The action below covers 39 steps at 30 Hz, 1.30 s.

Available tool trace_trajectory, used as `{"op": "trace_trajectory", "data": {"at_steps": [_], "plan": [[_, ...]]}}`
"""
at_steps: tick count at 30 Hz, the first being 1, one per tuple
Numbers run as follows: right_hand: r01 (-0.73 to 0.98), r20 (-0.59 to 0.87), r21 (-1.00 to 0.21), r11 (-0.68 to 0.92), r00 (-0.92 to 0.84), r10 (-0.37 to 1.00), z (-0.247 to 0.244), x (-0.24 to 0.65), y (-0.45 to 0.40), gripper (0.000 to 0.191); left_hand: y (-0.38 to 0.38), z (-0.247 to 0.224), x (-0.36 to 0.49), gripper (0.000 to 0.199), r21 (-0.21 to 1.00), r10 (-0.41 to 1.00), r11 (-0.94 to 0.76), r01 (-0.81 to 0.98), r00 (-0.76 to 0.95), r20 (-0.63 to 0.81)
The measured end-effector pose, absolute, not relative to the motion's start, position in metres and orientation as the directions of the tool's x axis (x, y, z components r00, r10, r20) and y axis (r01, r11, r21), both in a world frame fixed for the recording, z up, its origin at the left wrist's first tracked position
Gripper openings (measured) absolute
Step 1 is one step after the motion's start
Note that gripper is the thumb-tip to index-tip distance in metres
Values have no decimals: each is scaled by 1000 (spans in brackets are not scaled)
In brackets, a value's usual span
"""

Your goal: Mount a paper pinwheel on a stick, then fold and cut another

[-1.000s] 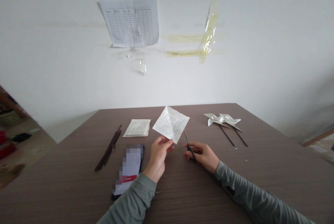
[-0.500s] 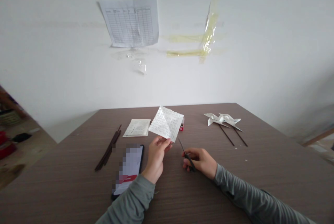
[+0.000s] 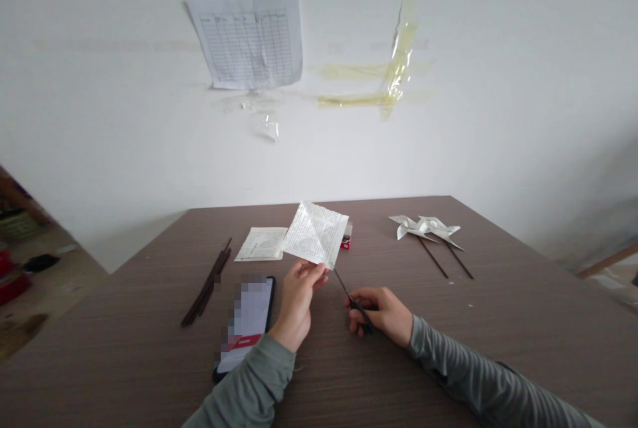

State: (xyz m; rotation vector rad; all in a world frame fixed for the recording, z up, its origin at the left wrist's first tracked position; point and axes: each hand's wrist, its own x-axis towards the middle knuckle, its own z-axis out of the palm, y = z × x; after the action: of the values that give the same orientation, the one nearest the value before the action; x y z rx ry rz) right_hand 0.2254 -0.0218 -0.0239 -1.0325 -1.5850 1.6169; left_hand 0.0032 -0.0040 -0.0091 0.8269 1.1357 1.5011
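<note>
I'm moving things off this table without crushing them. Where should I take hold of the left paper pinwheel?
Grip the dark stick of the left paper pinwheel near its lower end, coming from the near side. That end points toward you, well away from the folded paper vanes, which look thin and easily bent and sit close against the other pinwheel.

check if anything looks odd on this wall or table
On the wall, the ruled paper sheet hangs tilted, and the wrinkled, yellowed tape strips beside it hold nothing, looking like leftovers.
</note>
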Motion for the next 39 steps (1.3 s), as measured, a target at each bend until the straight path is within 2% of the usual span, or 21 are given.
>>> {"op": "trace_trajectory", "data": {"at_steps": [5, 14, 21, 30, 34, 39], "plan": [[82, -99, -994, -67, -498, 862, -28, 225, -21, 64, -4, -8, 5, 34, 915, 968, -27, -404, -239, -77], [72, -86, -996, -57, -529, 844, -39, 227, -16, 71, -5, -7, 4, 37, 903, 968, -28, -428, -237, -82], [80, -64, -996, -25, -533, 844, -42, 227, -16, 68, -5, -7, 5, 42, 900, 969, -43, -433, -237, -68], [95, -13, -995, 41, -503, 864, -38, 228, -17, 63, -3, -5, 6, 38, 900, 962, -37, -434, -260, -86], [141, 35, -983, 116, -477, 878, -36, 229, -17, 58, -4, -5, 7, 39, 898, 961, -36, -438, -262, -89], [198, 35, -969, 147, -478, 878, -36, 230, -15, 61, -4, -4, 7, 39, 893, 963, -43, -449, -257, -83]]}}
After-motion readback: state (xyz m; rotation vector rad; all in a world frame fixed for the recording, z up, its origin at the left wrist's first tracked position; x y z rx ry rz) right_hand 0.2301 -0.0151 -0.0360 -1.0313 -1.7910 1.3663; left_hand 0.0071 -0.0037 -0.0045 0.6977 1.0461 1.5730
